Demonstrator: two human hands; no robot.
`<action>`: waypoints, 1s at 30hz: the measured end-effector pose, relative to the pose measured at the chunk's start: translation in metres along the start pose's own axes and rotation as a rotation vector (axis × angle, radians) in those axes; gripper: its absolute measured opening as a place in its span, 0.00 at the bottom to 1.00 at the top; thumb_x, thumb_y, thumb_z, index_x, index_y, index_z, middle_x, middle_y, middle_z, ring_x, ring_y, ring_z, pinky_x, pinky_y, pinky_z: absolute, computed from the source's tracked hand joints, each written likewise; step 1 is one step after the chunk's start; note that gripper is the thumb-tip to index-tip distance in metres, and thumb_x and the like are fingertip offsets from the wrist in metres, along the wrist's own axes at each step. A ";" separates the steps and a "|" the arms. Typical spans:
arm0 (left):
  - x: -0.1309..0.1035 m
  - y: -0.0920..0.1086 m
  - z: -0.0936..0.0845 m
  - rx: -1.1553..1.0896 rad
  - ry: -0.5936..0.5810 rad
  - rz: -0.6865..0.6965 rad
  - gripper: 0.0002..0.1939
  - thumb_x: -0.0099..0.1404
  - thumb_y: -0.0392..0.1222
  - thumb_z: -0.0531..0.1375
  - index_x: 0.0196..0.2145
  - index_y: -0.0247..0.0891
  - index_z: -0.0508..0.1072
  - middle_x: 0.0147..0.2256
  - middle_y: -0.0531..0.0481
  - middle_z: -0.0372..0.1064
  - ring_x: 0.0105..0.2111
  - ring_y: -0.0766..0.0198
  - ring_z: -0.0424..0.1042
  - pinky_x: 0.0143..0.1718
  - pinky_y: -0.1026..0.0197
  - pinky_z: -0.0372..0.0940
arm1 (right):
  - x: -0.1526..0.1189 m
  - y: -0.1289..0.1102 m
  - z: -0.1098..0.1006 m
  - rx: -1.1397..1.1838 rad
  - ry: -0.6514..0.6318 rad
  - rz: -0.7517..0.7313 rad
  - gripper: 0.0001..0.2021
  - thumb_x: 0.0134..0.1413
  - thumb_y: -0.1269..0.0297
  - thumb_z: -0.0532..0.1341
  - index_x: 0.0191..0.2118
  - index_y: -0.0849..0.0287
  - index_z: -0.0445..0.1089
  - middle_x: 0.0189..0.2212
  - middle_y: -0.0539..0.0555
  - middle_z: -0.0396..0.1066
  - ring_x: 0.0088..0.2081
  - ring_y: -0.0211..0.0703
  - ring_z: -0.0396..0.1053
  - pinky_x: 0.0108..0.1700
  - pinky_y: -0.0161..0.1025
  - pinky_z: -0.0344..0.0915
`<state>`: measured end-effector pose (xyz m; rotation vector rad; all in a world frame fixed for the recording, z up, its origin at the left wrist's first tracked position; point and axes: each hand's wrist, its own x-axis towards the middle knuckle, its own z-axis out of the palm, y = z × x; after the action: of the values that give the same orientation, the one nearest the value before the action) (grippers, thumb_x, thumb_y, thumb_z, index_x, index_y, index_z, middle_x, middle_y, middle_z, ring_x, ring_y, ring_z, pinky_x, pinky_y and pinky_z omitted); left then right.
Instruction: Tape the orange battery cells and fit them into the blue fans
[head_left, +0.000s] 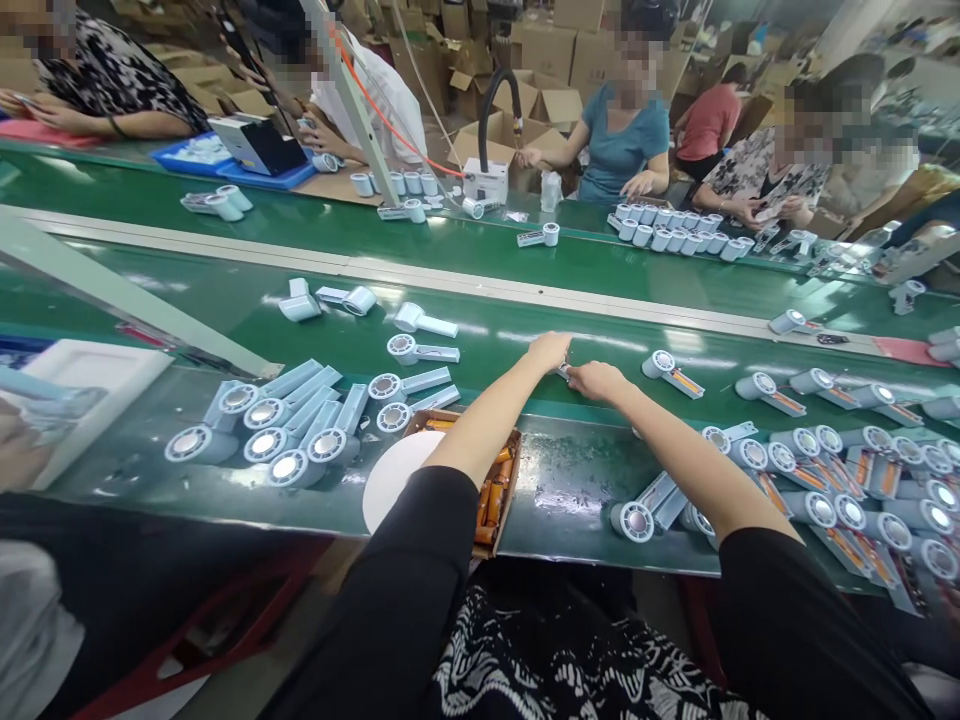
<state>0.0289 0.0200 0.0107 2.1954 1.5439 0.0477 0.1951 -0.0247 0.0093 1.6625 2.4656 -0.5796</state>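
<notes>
My left hand (551, 350) and my right hand (596, 380) meet over the green conveyor belt, fingers closed around a small pale piece (563, 369). Most of that piece is hidden, so its kind does not show. Below my left forearm, a cardboard box (513, 490) holds orange cylindrical batteries (491, 500). A white round disc (397, 475) lies against its left side. Right of my hands, a light-blue handheld fan body (660, 364) with orange in its handle rests on the belt. Two more fan bodies (405, 348) lie to the left.
Fan bodies cluster at left (289, 440) and right (847, 510) on the near ledge. A slanted metal post (135, 290) rises at left. Across the belt (465, 270), co-workers sit beside rows of fan bodies (675, 230). Another person's hand (11, 440) is at far left.
</notes>
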 end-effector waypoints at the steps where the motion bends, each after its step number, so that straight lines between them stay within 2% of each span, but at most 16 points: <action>1: 0.000 0.001 0.000 -0.006 0.004 -0.006 0.16 0.75 0.50 0.61 0.52 0.36 0.75 0.49 0.44 0.75 0.47 0.57 0.76 0.50 0.49 0.73 | -0.003 0.004 -0.001 0.021 -0.009 -0.014 0.11 0.66 0.61 0.65 0.52 0.50 0.79 0.48 0.59 0.82 0.52 0.57 0.78 0.55 0.45 0.69; 4: 0.001 0.004 -0.001 -0.021 0.016 -0.015 0.17 0.75 0.50 0.62 0.54 0.37 0.74 0.51 0.43 0.74 0.48 0.57 0.76 0.50 0.49 0.74 | -0.012 0.016 -0.004 0.101 0.003 -0.018 0.16 0.70 0.63 0.60 0.59 0.51 0.74 0.53 0.55 0.81 0.54 0.48 0.78 0.57 0.39 0.68; 7: 0.001 0.004 0.002 -0.031 0.013 -0.008 0.16 0.75 0.49 0.62 0.54 0.37 0.74 0.52 0.43 0.74 0.49 0.57 0.76 0.51 0.48 0.74 | -0.015 0.025 0.000 0.178 0.021 0.063 0.19 0.71 0.63 0.59 0.64 0.57 0.69 0.53 0.57 0.81 0.50 0.44 0.79 0.52 0.36 0.70; 12: -0.006 0.016 0.005 -0.020 0.014 -0.002 0.17 0.75 0.50 0.62 0.54 0.36 0.74 0.52 0.43 0.74 0.49 0.56 0.76 0.51 0.47 0.74 | -0.014 0.029 0.008 0.247 0.034 0.229 0.15 0.62 0.66 0.67 0.53 0.62 0.74 0.42 0.57 0.83 0.39 0.42 0.78 0.42 0.33 0.69; 15: -0.018 0.037 -0.007 -0.005 0.014 0.014 0.16 0.75 0.48 0.61 0.54 0.36 0.74 0.50 0.43 0.75 0.47 0.57 0.76 0.51 0.49 0.73 | -0.021 0.024 -0.003 0.251 0.086 0.295 0.13 0.60 0.62 0.69 0.48 0.63 0.75 0.39 0.57 0.82 0.36 0.43 0.76 0.39 0.34 0.68; 17: -0.036 0.049 -0.022 0.005 0.038 0.050 0.15 0.74 0.42 0.62 0.56 0.36 0.73 0.53 0.41 0.75 0.51 0.56 0.75 0.55 0.51 0.70 | -0.033 0.017 -0.018 0.241 0.143 0.299 0.16 0.58 0.60 0.71 0.48 0.64 0.75 0.38 0.59 0.81 0.36 0.45 0.76 0.39 0.35 0.68; 19: -0.069 0.046 -0.040 0.012 0.086 0.096 0.19 0.72 0.38 0.63 0.59 0.40 0.72 0.61 0.42 0.71 0.60 0.57 0.70 0.63 0.55 0.62 | -0.056 0.010 -0.030 0.230 0.202 0.262 0.16 0.60 0.57 0.69 0.49 0.63 0.74 0.38 0.60 0.80 0.37 0.46 0.75 0.40 0.37 0.68; 20: -0.094 0.037 -0.047 0.016 0.110 0.122 0.21 0.71 0.39 0.64 0.60 0.42 0.71 0.64 0.43 0.68 0.63 0.57 0.66 0.65 0.57 0.59 | -0.072 0.007 -0.034 0.233 0.232 0.225 0.15 0.63 0.56 0.66 0.48 0.62 0.75 0.37 0.59 0.80 0.37 0.46 0.75 0.40 0.38 0.67; 22: -0.162 0.007 -0.056 0.027 0.136 0.169 0.20 0.70 0.46 0.65 0.58 0.44 0.73 0.63 0.47 0.69 0.63 0.56 0.66 0.65 0.58 0.58 | -0.114 0.005 -0.032 0.270 0.277 0.125 0.17 0.69 0.50 0.59 0.45 0.59 0.75 0.34 0.56 0.78 0.35 0.46 0.74 0.39 0.39 0.67; 23: -0.203 -0.012 -0.056 0.043 0.135 0.201 0.19 0.69 0.50 0.65 0.55 0.43 0.75 0.58 0.46 0.73 0.59 0.54 0.69 0.62 0.56 0.61 | -0.137 0.005 -0.026 0.344 0.330 0.037 0.19 0.70 0.47 0.57 0.41 0.58 0.76 0.30 0.54 0.77 0.32 0.46 0.73 0.37 0.40 0.67; 25: -0.288 -0.049 -0.047 0.061 0.104 0.222 0.20 0.66 0.58 0.67 0.49 0.43 0.78 0.52 0.47 0.77 0.54 0.51 0.73 0.60 0.52 0.64 | -0.184 -0.003 -0.007 0.493 0.321 -0.094 0.22 0.68 0.43 0.58 0.35 0.56 0.76 0.26 0.53 0.76 0.29 0.46 0.72 0.36 0.40 0.68; 27: -0.358 -0.078 -0.026 0.080 0.106 0.174 0.28 0.61 0.61 0.70 0.52 0.43 0.77 0.56 0.45 0.75 0.62 0.45 0.67 0.64 0.47 0.61 | -0.218 -0.027 0.019 0.629 0.232 -0.138 0.21 0.66 0.43 0.60 0.40 0.56 0.79 0.28 0.54 0.78 0.29 0.46 0.73 0.34 0.41 0.69; 28: -0.383 -0.088 -0.013 0.102 0.131 0.132 0.33 0.60 0.60 0.71 0.58 0.44 0.74 0.59 0.43 0.73 0.65 0.41 0.62 0.66 0.44 0.59 | -0.227 -0.046 0.032 0.684 0.160 -0.156 0.21 0.65 0.44 0.61 0.43 0.56 0.79 0.28 0.54 0.79 0.28 0.46 0.73 0.33 0.40 0.68; 30: -0.411 -0.098 0.012 0.132 0.166 0.097 0.37 0.62 0.53 0.70 0.65 0.43 0.69 0.62 0.41 0.70 0.68 0.38 0.57 0.68 0.39 0.57 | -0.229 -0.092 0.055 0.752 0.016 -0.210 0.20 0.66 0.45 0.61 0.43 0.57 0.79 0.29 0.54 0.79 0.28 0.45 0.73 0.33 0.39 0.68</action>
<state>-0.2075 -0.3278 0.0559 2.4233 1.5659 0.1667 0.1947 -0.2744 0.0499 1.5801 2.6183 -1.6881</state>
